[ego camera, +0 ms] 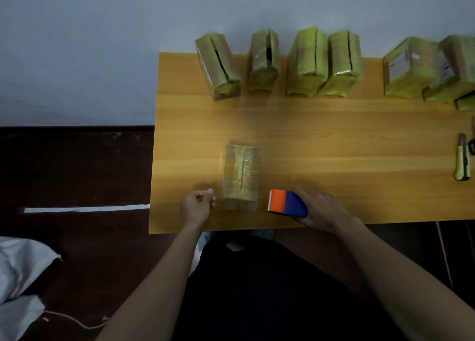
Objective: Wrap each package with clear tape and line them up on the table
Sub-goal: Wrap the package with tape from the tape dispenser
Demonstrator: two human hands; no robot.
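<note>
A tape-covered package (241, 176) lies flat near the front of the wooden table (334, 140). Just left of its near end is my left hand (198, 204), fingers curled, a fingertip close to the package's corner; whether it touches I cannot tell. To the right of the package my right hand (321, 208) grips an orange and blue tape dispenser (286, 203) resting on the table. Several green-wrapped packages (303, 62) stand in a row along the far edge.
A utility knife (462, 160) lies at the table's right edge, with scissors (472, 145) partly cut off beside it. White cloth (20, 276) lies on the dark floor to the left. The table's left edge is near my left hand.
</note>
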